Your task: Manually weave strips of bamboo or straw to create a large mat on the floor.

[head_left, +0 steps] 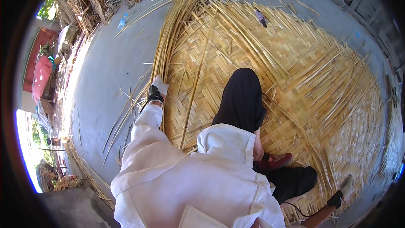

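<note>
A large woven mat (202,55) of pale yellow split-cane strips lies on the floor under me. Along its left edge runs a long bundle of loose strips (162,55). My left hand (160,86), in a light glove with a black device at the wrist, is closed around the near end of this bundle. Far to the lower right, my right hand (346,185), also gloved and strapped at the wrist, rests on the mat with its fingers stretched out. A single long strip (197,76) lies slantwise across the weave.
My bent legs in dark trousers (240,97) and a red shoe (273,161) are on the mat. Loose strips (122,120) litter the grey floor (101,71) at left. A plastic bottle (122,21) lies beyond, near stacked dry stalks (80,10). A small dark object (261,18) sits on the far mat.
</note>
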`<state>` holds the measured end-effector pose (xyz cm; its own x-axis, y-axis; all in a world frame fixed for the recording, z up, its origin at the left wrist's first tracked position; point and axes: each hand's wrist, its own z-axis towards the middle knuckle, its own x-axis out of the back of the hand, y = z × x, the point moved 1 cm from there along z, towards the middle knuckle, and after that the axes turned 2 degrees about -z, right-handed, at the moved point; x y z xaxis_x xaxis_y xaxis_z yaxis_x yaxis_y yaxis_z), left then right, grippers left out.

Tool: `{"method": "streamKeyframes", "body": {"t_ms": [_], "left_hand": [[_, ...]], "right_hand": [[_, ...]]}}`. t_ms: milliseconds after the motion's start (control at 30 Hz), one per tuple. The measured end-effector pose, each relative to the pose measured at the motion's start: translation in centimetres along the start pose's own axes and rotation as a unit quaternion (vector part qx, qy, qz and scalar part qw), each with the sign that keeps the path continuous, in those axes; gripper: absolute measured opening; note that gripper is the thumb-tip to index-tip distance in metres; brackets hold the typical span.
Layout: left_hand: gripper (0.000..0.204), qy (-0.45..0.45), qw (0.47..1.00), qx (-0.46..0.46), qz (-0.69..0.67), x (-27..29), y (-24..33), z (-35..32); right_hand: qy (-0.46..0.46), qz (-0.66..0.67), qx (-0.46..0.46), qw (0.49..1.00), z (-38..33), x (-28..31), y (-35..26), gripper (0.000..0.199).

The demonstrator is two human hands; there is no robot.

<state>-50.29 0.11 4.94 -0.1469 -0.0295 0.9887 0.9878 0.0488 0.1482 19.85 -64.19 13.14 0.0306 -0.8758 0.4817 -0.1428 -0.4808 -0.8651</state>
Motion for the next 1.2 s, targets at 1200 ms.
{"method": "streamKeyframes", "body": {"t_ms": [1200], "left_hand": [[0.024, 0.049, 0.99, -0.043, -0.124, -0.8, -2.4, -0.2]], "right_hand": [[-0.031, 0.094, -0.018, 0.995, 1.7, 1.1, 5.3, 0.023]]}}
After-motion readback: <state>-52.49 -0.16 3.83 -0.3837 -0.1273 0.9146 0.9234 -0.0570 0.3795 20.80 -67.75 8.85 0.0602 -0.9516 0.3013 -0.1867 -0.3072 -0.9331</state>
